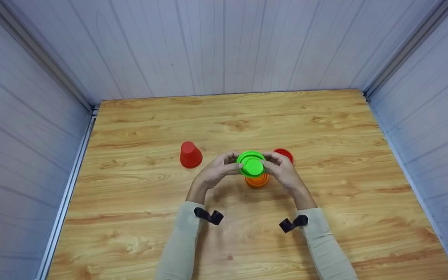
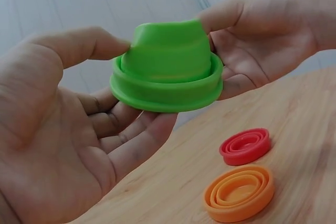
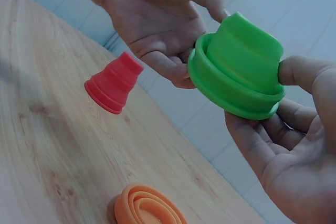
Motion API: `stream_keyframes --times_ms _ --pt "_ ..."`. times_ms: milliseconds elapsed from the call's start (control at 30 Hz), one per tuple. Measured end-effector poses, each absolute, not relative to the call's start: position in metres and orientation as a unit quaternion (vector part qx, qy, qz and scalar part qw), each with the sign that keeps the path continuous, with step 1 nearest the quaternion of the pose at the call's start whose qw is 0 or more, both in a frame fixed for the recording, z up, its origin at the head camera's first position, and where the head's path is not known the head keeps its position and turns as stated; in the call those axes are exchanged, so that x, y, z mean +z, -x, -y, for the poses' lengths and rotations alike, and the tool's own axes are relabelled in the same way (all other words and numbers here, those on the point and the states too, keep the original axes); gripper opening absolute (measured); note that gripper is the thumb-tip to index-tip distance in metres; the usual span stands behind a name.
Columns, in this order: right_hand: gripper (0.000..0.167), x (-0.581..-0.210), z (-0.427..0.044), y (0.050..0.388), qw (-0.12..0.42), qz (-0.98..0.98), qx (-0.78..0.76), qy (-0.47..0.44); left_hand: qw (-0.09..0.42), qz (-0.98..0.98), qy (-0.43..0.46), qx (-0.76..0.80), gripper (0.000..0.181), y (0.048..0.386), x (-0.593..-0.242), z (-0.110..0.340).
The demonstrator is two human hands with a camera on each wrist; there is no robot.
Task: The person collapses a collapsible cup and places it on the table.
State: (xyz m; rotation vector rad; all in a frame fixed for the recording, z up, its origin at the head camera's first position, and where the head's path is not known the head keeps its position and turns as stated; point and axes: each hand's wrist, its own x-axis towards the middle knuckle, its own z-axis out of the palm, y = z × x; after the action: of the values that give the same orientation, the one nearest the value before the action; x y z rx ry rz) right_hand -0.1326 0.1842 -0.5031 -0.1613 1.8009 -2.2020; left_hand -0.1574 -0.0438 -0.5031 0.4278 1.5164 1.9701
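Both hands hold a green collapsible cup (image 1: 252,165) above the table, its rim ring low and its narrower part standing up out of it. The left hand (image 1: 217,171) grips its left side, thumb on the raised part and fingers under the rim, as the left wrist view shows. On the opposite side the right hand (image 1: 284,173) pinches it the same way, thumb against the green wall (image 3: 247,56). Below the cup lies a flattened orange cup (image 2: 239,193), partly hidden in the head view. A flattened red cup (image 2: 245,146) lies beside the orange one, behind the right hand.
A tall red cup (image 1: 191,155) stands on the wooden table (image 1: 138,194) left of the hands, narrow end up. Pale panel walls (image 1: 224,46) rise at the back and on both sides. Black straps hang at both wrists over the light sleeves.
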Motion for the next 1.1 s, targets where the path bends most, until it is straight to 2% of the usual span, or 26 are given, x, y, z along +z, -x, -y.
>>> stream_keyframes --times_ms 233,367,533,833,1100 --pt "0.037 -0.505 -0.188 0.132 0.192 -0.561 -0.799 0.104 0.321 -0.541 -0.161 0.760 0.024 0.156 -0.504 0.047" --pt "0.037 -0.506 -0.188 0.131 0.206 -0.548 -0.803 0.110 0.322 -0.534 -0.146 0.768 0.020 0.156 -0.502 0.046" --pt "0.029 -0.505 -0.185 0.132 0.208 -0.569 -0.790 0.098 0.324 -0.561 -0.140 0.749 0.013 0.157 -0.500 0.042" --pt "0.026 -0.500 -0.183 0.132 0.186 -0.630 -0.748 0.090 0.314 -0.596 -0.122 0.729 0.010 0.157 -0.498 0.038" --pt "0.030 -0.500 -0.180 0.132 0.145 -0.668 -0.726 0.076 0.283 -0.620 -0.117 0.722 0.007 0.157 -0.498 0.034"
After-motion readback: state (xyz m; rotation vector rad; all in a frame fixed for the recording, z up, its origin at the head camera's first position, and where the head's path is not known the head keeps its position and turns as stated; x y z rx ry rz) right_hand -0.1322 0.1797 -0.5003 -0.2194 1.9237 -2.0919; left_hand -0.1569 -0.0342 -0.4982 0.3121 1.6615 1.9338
